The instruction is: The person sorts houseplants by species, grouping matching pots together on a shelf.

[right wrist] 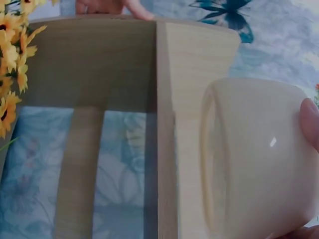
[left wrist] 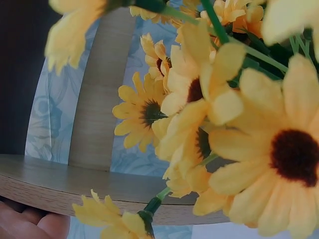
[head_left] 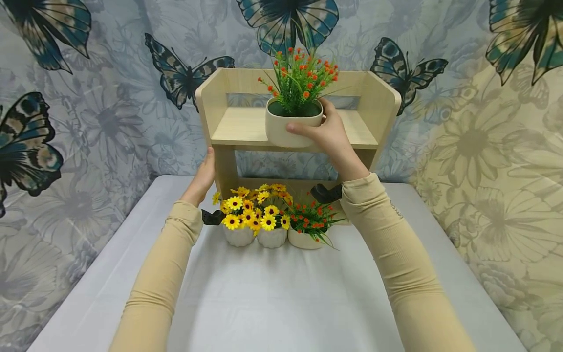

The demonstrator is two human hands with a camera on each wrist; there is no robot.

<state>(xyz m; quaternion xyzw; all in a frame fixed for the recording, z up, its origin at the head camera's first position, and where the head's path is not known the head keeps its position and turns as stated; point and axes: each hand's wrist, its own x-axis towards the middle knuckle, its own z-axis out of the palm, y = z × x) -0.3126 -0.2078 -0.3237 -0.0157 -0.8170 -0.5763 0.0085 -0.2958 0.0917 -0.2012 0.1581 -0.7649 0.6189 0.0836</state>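
The right hand (head_left: 327, 132) curls its fingers round the flowerpot (head_left: 281, 129), likely sparing its blooms (head_left: 310, 74), upright at the upper shelf (head_left: 242, 128); the left hand (head_left: 203, 178), fingers extended, touches the left side, seemingly steadying.

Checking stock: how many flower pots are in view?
4: the held pot in the right hand; on the table, the left yellow-flowered pot, the middle yellow-flowered pot and the right red-flowered pot. More may hide behind the blooms.
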